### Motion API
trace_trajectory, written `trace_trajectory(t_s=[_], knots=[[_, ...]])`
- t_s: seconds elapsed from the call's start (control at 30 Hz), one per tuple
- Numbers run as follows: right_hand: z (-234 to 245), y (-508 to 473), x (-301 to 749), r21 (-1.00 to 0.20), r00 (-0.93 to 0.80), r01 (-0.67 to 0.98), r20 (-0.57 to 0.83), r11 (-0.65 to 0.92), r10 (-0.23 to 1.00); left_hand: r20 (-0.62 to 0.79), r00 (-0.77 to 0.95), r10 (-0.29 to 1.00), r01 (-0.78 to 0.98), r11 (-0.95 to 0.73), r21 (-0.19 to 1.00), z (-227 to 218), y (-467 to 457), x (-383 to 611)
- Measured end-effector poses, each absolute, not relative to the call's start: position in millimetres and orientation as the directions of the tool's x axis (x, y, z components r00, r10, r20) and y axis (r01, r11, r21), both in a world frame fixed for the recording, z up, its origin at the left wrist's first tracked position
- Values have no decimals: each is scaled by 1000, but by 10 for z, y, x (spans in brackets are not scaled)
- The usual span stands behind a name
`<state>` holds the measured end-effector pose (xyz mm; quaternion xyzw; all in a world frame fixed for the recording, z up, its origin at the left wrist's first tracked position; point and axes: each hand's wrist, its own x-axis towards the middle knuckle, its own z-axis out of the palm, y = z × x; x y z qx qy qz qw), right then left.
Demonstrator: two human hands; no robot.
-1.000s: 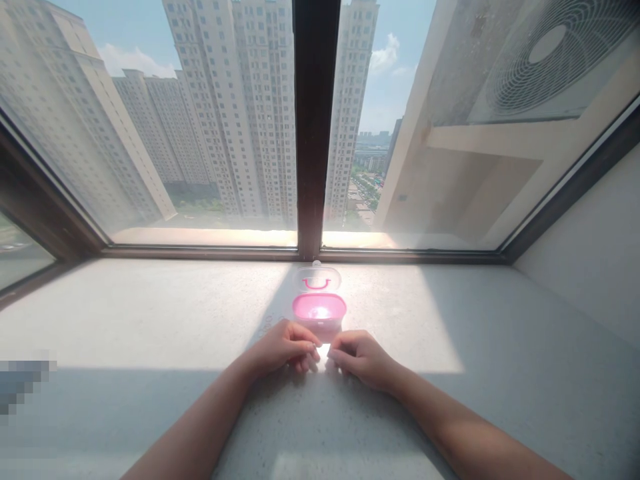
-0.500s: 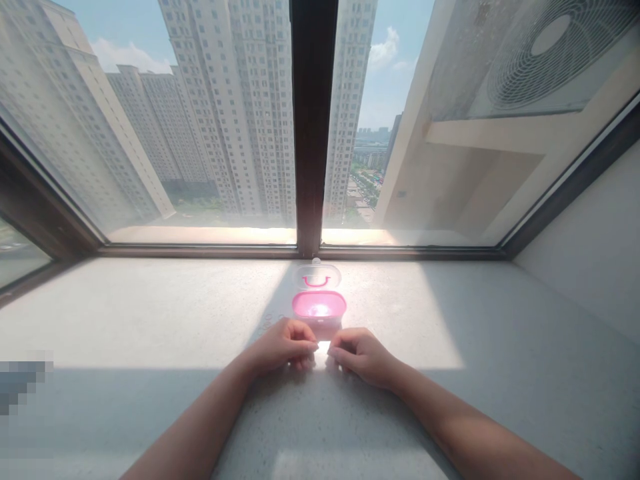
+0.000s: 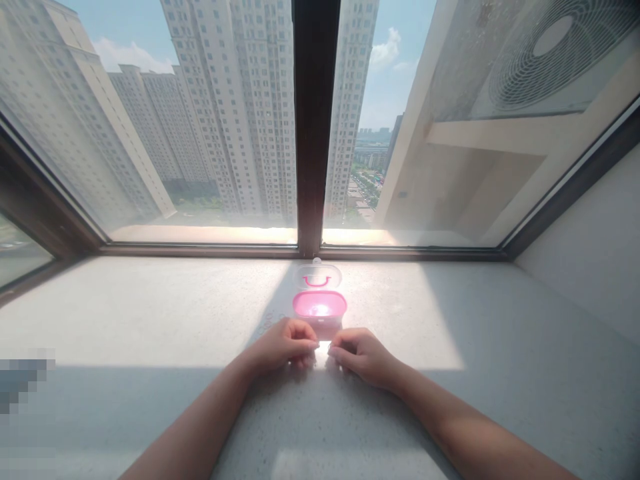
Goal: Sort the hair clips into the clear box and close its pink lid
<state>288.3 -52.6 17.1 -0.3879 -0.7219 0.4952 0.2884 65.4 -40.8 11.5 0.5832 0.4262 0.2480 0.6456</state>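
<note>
A small pink box (image 3: 320,323) stands uncovered on the pale sill, its clear lid (image 3: 300,277) with a pink handle (image 3: 317,285) folded back toward the window. Just in front of it, my left hand (image 3: 287,343) is closed, thumb and forefinger pinched together. Facing it across a narrow gap, my right hand (image 3: 365,357) makes a similar pinch. Whatever the fingertips hold, if anything, is too small to make out. Faint clear little pieces (image 3: 273,321) lie on the sill beyond my left hand, left of the box.
The speckled sill (image 3: 150,307) runs up to a window with a dark frame (image 3: 313,133). A white wall (image 3: 585,247) borders the right side. At the far left edge is a blurred grey-blue patch (image 3: 23,383). Outside are tall buildings and a fan unit (image 3: 555,47).
</note>
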Motion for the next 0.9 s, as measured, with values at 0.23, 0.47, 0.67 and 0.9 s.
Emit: trace_trajectory(t_s=[0.23, 0.47, 0.67, 0.9], knots=[[165, -517, 2881, -936, -530, 280, 33, 211, 847, -251, 517, 818, 171, 189, 967, 96, -411, 643], [155, -517, 2887, -936, -533, 276, 39, 218, 845, -243, 524, 816, 166, 183, 969, 106, -410, 651], [156, -519, 2883, -932, -531, 282, 47, 229, 846, -252, 518, 817, 175, 188, 967, 105, -408, 653], [179, -525, 2878, -933, -530, 286, 36, 218, 847, -256, 511, 820, 173, 193, 966, 92, -404, 652]])
